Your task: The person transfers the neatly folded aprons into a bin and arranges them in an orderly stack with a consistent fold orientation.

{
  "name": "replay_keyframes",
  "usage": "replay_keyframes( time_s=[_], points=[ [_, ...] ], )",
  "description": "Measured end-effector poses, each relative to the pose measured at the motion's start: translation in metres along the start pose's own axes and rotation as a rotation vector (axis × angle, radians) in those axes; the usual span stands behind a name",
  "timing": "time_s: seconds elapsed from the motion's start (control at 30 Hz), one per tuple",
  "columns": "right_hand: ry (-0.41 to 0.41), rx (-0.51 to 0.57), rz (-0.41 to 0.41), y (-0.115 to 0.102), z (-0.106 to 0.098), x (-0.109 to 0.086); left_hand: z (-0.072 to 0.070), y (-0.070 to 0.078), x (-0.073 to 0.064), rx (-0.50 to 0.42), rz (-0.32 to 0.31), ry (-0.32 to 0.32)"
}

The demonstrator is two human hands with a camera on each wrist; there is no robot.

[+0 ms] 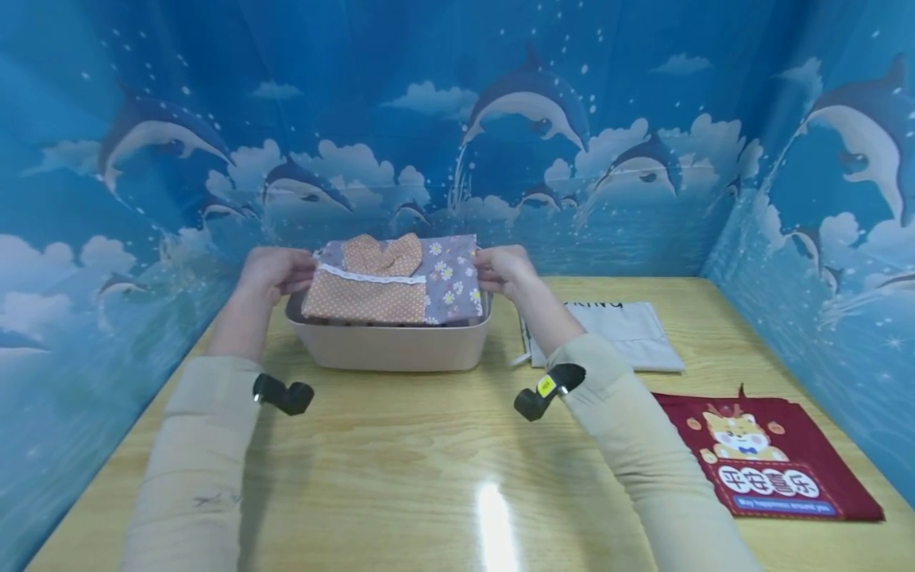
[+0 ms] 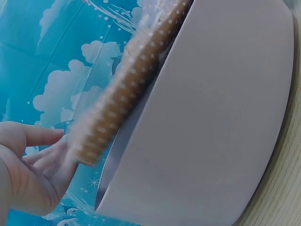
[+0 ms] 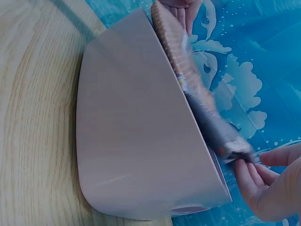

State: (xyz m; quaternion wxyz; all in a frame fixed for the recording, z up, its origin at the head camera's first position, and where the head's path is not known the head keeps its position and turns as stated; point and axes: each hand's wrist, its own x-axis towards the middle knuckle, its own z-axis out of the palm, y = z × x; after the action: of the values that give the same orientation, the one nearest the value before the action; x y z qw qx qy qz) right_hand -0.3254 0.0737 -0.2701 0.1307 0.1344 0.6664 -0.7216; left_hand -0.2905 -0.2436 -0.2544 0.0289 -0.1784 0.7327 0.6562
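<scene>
A folded apron, purple with daisies and a tan polka-dot panel, lies flat over the mouth of a pale pinkish-beige bin. It has a bow and a white lace strip. My left hand pinches its left end, thumb above and fingers beneath, as the left wrist view shows beside the dotted edge. At the opposite end my right hand pinches the purple side; in the right wrist view its fingertips are under the blurred end. The bin's inside is mostly hidden beneath the cloth.
A folded white cloth item with dark lettering lies right of the bin, partly behind my right forearm. Nearer, a dark red folded cloth bears a cartoon animal. Dolphin-printed curtains enclose the wooden table behind and at both sides.
</scene>
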Motion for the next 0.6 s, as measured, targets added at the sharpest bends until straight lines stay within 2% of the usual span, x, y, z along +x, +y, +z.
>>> replay_keyframes(
  time_s=[0.2, 0.33, 0.6],
  points=[
    [-0.010, -0.036, -0.033, -0.001, -0.003, -0.005, -0.002, 0.000, -0.004, 0.065, 0.025, 0.003],
    [-0.018, -0.092, -0.056, 0.001, -0.003, -0.007, 0.000, 0.000, -0.006, 0.125, 0.067, -0.001],
    [-0.059, -0.275, -0.154, 0.006, -0.007, -0.006, 0.008, -0.002, -0.009, 0.372, 0.156, -0.005]
  ],
)
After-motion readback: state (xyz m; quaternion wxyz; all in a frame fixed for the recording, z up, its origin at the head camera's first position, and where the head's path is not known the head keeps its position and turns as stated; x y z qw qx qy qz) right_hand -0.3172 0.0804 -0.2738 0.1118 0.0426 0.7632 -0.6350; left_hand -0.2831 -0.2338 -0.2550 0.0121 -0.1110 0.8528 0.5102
